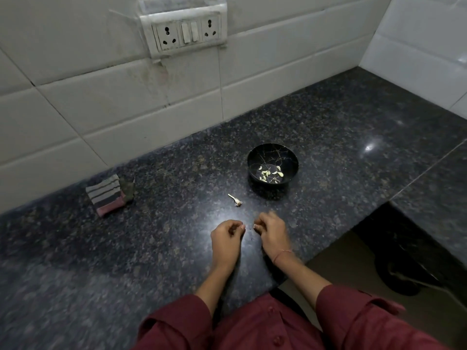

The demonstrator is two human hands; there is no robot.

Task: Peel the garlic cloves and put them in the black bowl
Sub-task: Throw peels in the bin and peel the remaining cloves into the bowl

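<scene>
Head view: a dark speckled counter (141, 248) is bounded at the back by a white tiled wall (101, 102), and a second tiled wall meets it in the far right corner. At the lower right the counter's front edge is cut on a diagonal, just beside the right forearm. A broad stretch of counter is left between the hands and a folded striped cloth (107, 194) lying near the back wall on the left. The black bowl (273, 157) is set beyond the right hand (271, 229), apart from it, and peeled garlic cloves (269, 173) are gathered in its bottom. A small garlic stem (236, 200) lies between the bowl and the left hand (227, 233), touched by neither. Both hands are held close together low over the counter with fingers curled inward; whether anything is pinched in them cannot be told. A socket board (184, 31) is fixed on the wall.
</scene>
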